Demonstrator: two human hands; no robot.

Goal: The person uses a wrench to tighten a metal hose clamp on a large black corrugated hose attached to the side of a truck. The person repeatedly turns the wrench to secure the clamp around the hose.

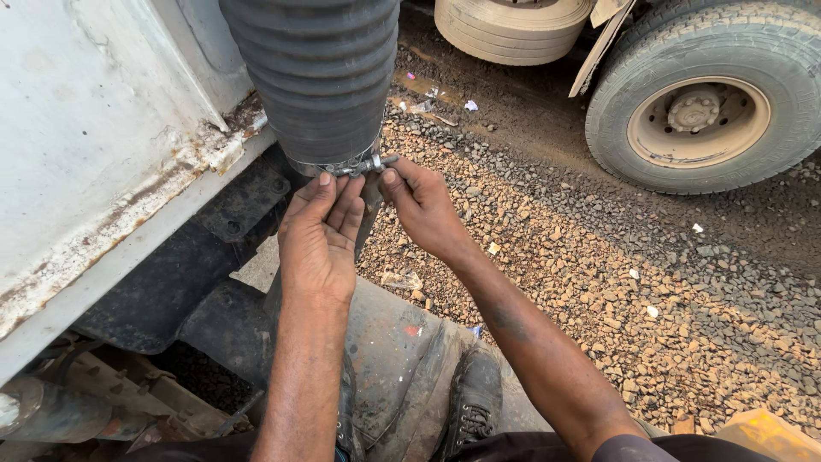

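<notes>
Two bare forearms reach up from the bottom edge toward a ribbed black rubber hose [318,77] that hangs down beside a white, rust-streaked metal body panel [94,145]. Below the arms, a scuffed black lace-up boot [472,398] stands on a grimy dark metal tank [393,342]. Around the lower end of the hose runs a shiny metal band clamp [329,167], and its small bolt and nut [369,162] stick out to the right at the front of the hose. The left hand [318,239] lies flat with its fingers together and pointing upward, fingertips pressed against the clamp band just left of the bolt; its grip is released, holding nothing, only touching. The right hand [421,205] comes in from the right, and its thumb and forefinger are pinched on the end of the bolt, so this grip is clenched on the clamp's fastener. A dark metal frame bracket with bolt heads [248,205] sits under the white panel, just left of the hands. To the right, the ground is reddish-brown gravel [599,282] with a few scraps of white litter, giving way to packed dirt farther off. A large dusty truck tyre on a tan wheel rim [705,94] stands on that dirt at the upper right, well apart from the hands, and part of a second pale tyre [513,26] shows at the top edge.
</notes>
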